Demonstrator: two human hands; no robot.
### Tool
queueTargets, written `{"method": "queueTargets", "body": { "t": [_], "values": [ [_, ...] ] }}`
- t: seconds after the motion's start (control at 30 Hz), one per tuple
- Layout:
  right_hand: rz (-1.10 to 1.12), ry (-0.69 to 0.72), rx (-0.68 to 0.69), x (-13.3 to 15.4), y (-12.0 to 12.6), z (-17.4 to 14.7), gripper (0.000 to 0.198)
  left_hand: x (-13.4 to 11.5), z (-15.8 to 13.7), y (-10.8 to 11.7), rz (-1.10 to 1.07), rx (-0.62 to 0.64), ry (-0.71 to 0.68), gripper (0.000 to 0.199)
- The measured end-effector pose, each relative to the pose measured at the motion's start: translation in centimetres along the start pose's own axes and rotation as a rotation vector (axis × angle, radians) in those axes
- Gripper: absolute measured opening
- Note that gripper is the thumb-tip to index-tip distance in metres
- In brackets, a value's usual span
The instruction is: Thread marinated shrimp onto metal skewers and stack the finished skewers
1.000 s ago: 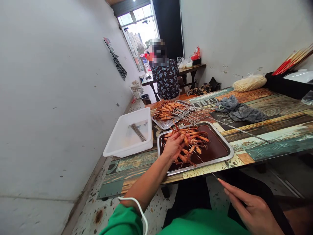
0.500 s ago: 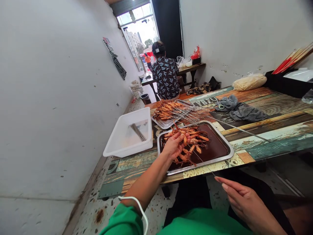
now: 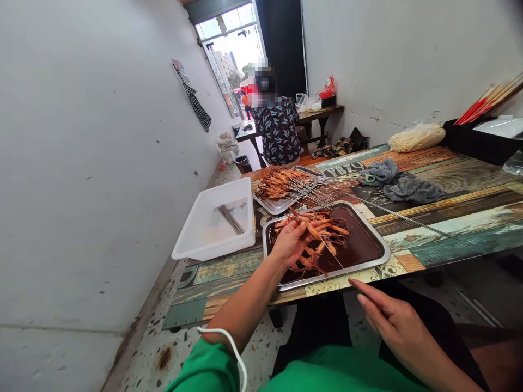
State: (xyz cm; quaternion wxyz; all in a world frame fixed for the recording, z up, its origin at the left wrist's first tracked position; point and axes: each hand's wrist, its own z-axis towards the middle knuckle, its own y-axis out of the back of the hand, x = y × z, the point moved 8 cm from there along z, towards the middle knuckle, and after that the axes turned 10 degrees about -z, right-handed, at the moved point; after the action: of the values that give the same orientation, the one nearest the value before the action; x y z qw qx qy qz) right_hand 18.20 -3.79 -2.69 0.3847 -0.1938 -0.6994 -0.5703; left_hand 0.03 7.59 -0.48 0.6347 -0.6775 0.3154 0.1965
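Observation:
My left hand (image 3: 292,244) is closed around a glossy reddish-brown piece of meat (image 3: 314,231), long and narrow, above a metal tray (image 3: 382,255). A thin metal skewer (image 3: 335,259) runs from that piece down to my right hand (image 3: 394,321), which pinches its near end beyond the table edge. The tip is hidden by the meat and my fingers. More such meat pieces (image 3: 308,262) lie in dark liquid over the tray's left half.
Behind the tray, another tray holds loaded skewers (image 3: 280,183), their bare ends pointing right. A white plastic tub (image 3: 192,242) with loose skewers (image 3: 231,219) stands left. Grey cloths (image 3: 412,187), a bagged bundle (image 3: 417,137) and a black box (image 3: 478,142) are right. A person (image 3: 278,130) sits beyond.
My right hand has moved up and left, closer to the tray, and less of the skewer shows between my hands. The meat piece now lies further along it, pointing down-right.

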Motion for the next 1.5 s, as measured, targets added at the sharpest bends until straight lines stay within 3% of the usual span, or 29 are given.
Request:
{"method": "queueTargets", "body": {
  "t": [0.2, 0.37, 0.7, 1.5],
  "values": [
    [-0.194, 0.119, -0.091, 1.5, 1.4, 0.2, 0.042, -0.1, -0.3, 0.5, 0.046, -0.078, 0.034, 0.015],
    [-0.270, 0.185, -0.171, 2.4, 2.5, -0.1, 0.041, -0.3, -0.3, 0.3, 0.066, -0.064, 0.002, 0.016],
    [-0.317, 0.335, -0.194, 3.0, 3.8, -0.9, 0.040, -0.4, -0.4, -0.4, 0.104, 0.024, -0.047, 0.023],
    [-0.290, 0.288, -0.151, 2.2, 4.3, -0.9, 0.038, -0.4, -0.5, -0.9, 0.173, 0.031, -0.080, 0.031]
  ]
}}
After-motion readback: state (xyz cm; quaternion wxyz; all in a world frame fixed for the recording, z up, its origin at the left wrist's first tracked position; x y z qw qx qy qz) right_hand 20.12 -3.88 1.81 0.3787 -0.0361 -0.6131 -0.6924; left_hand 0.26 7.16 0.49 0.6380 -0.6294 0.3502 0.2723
